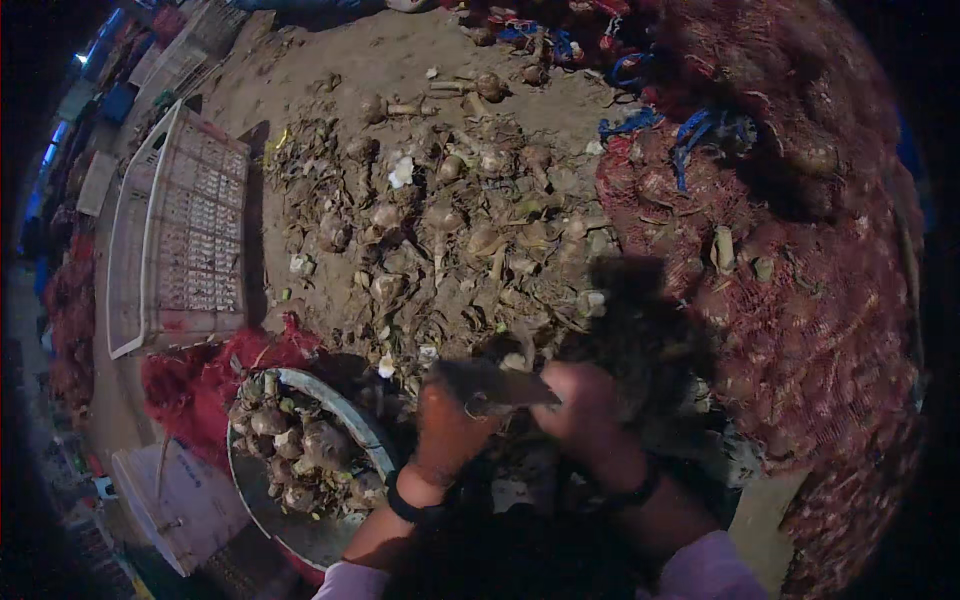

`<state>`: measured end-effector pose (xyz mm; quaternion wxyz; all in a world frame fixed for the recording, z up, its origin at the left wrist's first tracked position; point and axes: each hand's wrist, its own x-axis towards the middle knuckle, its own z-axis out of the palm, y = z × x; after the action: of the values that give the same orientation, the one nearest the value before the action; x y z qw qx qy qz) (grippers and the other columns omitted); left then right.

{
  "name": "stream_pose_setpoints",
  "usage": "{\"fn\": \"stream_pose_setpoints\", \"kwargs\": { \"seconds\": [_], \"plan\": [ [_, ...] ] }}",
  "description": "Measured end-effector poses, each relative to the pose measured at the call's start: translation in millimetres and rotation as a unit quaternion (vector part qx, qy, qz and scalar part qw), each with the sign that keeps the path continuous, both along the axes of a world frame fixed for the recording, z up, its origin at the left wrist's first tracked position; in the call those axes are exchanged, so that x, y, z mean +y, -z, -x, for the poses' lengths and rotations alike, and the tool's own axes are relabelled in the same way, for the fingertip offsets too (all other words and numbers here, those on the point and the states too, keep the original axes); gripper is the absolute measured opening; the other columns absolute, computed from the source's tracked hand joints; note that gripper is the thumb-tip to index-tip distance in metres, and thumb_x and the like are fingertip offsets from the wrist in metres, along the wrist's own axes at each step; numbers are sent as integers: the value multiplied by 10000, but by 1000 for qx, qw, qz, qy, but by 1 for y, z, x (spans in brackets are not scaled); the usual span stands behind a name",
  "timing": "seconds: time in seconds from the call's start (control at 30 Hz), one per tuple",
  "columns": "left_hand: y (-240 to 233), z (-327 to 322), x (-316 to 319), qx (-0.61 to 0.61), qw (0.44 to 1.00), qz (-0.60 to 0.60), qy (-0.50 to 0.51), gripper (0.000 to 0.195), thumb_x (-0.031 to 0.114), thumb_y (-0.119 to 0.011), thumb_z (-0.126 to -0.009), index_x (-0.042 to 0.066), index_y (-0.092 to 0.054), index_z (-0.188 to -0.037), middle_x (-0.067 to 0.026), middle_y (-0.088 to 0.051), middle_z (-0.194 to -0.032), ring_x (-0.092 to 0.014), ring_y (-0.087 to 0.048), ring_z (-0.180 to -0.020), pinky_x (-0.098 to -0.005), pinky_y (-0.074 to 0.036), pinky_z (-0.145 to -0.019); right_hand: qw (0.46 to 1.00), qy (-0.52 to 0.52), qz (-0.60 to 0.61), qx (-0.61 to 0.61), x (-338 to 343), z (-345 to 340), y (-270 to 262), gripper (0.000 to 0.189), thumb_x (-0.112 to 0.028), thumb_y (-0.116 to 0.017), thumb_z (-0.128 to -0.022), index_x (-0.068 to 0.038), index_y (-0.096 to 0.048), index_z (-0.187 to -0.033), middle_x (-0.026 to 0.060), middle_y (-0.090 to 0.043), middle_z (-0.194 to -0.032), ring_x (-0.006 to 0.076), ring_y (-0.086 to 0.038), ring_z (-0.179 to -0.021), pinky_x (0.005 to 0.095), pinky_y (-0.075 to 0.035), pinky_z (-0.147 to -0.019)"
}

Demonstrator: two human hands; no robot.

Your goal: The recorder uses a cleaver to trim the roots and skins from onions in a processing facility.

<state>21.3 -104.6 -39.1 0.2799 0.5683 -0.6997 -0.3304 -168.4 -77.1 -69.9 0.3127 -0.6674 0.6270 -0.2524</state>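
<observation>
My left hand (454, 424) is closed around a broad, dark-bladed knife (517, 388), whose blade reaches across to the right. Close to the blade's tip is my right hand (581, 405), with curled fingers; blur and shadow hide whether anything is in it. Just beyond both hands, a heap of soil-covered bulbs (446, 217) with dry stalks and leaf scraps lies on the dirt. At the lower left, beside my left forearm, a round metal basin (330, 405) holds several bulbs (322, 446) with trimmed, pale cut ends.
A white plastic crate (195, 232) stands at left on the dirt ground (337, 60). Red netting (195, 397) lies between it and the basin. A whitish box (180, 502) is at lower left. Full red mesh sacks (810, 360) line the right side, with blue twine (690, 142) on top.
</observation>
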Motion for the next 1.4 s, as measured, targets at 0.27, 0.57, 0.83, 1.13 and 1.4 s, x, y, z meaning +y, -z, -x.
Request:
{"fn": "stream_pose_setpoints", "kwargs": {
  "seconds": [0.27,0.57,0.83,1.13,1.4],
  "plan": [
    [-96,-89,-20,-255,960,-88,-70,299,234,-710,-688,62,-665,-930,-195,-630,-858,-348,-603,-821,-410,-458,-788,977,128,-159,59,29,34,74,336,-235,-675,-666,-2,-631,-905,201,-645,-864,317,-633,-806,394,-486,-701],
    [140,-73,-125,-169,912,-181,-326,722,414,-711,-651,42,-496,-1230,-231,-611,-1042,-374,-588,-978,-450,-470,-817,938,217,-262,-71,-2,11,28,363,-241,-658,-686,-51,-618,-993,171,-649,-892,310,-634,-812,381,-494,-717],
    [20,-28,-28,159,984,-59,-60,590,127,-718,-725,17,-421,-1223,-119,-521,-1152,-219,-513,-1045,-356,-425,-896,998,-28,21,56,-18,-18,-26,180,-163,-675,-609,-92,-538,-701,96,-562,-655,345,-571,-635,437,-456,-559],
    [-21,-40,-13,19,997,2,-79,629,86,-778,-589,49,-458,-1129,-73,-518,-962,-187,-520,-894,-331,-438,-822,998,-29,25,59,-10,-18,-36,219,-192,-694,-607,-87,-565,-749,123,-562,-663,319,-581,-671,422,-449,-593],
    [-57,-80,45,-25,976,-73,-203,547,145,-756,-676,-9,-494,-1131,-172,-584,-1002,-297,-568,-921,-394,-438,-836,961,241,-106,-79,-8,-5,-13,197,-196,-666,-707,-40,-608,-812,151,-613,-722,290,-597,-643,383,-472,-616]
  ]
}}
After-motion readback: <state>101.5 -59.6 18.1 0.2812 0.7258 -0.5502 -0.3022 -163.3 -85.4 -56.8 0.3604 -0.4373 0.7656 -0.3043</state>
